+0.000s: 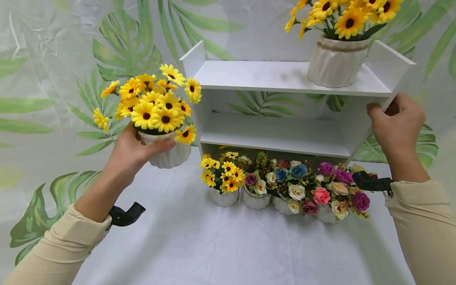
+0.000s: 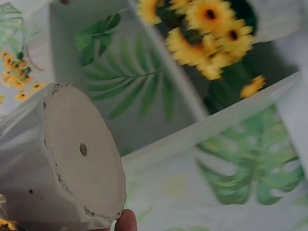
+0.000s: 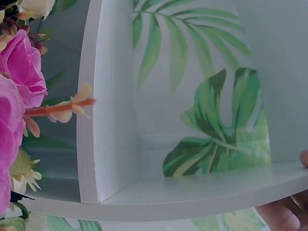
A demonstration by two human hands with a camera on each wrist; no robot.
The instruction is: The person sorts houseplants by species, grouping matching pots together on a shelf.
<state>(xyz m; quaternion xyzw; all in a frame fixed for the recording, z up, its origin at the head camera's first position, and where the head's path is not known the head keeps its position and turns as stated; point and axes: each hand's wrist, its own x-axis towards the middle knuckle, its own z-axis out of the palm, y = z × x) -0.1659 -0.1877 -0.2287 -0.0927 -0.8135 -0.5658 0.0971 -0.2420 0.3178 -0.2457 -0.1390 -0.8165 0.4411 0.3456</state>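
My left hand (image 1: 137, 154) holds a white ribbed flowerpot (image 1: 171, 156) of yellow daisy-like flowers up in the air, left of a white shelf (image 1: 270, 132). Its thumb lies across the front of the pot. The left wrist view shows the pot's pale underside (image 2: 86, 154) with a small hole, tipped toward the camera. With thumb inside and fingers outside, my right hand (image 1: 400, 122) grips the shelf's right side panel (image 3: 183, 209). A second pot (image 1: 336, 65) of yellow flowers stands on the top board's right end, twine around its rim.
In front of the shelf's base, several potted flowers stand in a row on the white tabletop (image 1: 199, 241): yellow ones (image 1: 228, 174), mixed roses (image 1: 295, 186) and purple and pink roses (image 1: 335, 190). Behind hangs a leaf-patterned cloth (image 1: 42, 118).
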